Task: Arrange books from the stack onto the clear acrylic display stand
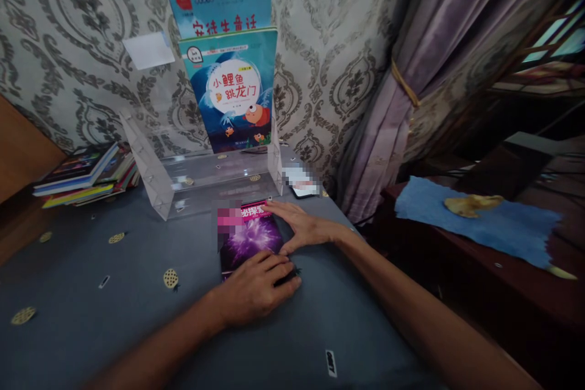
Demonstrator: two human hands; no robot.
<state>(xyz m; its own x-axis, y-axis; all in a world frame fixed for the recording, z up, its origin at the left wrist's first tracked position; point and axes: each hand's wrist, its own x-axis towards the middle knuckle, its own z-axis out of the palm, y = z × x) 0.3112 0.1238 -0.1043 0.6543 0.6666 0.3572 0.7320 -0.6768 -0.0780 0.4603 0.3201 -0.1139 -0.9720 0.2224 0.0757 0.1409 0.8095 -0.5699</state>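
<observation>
A small book (253, 234) with a purple starburst cover and a pink title band lies on the grey tablecloth; part of its cover is blurred out. My left hand (258, 286) rests across its lower right part, fingers extended. Along the book's right side is my right hand (306, 226), its fingertips by the top right corner and its thumb apart, near the left fingers. Behind them stands a clear acrylic book rack (153, 164). It holds a blue picture book (231, 91) with a red fish, in front of a taller blue book (222, 3).
At the left, several books (86, 173) are stacked beside a wooden panel. A phone-like object (301, 180), partly blurred out, lies right of the rack. Purple curtains (388, 103) hang by the wall. Farther right, a blue cloth (475, 219) covers part of a dark red surface.
</observation>
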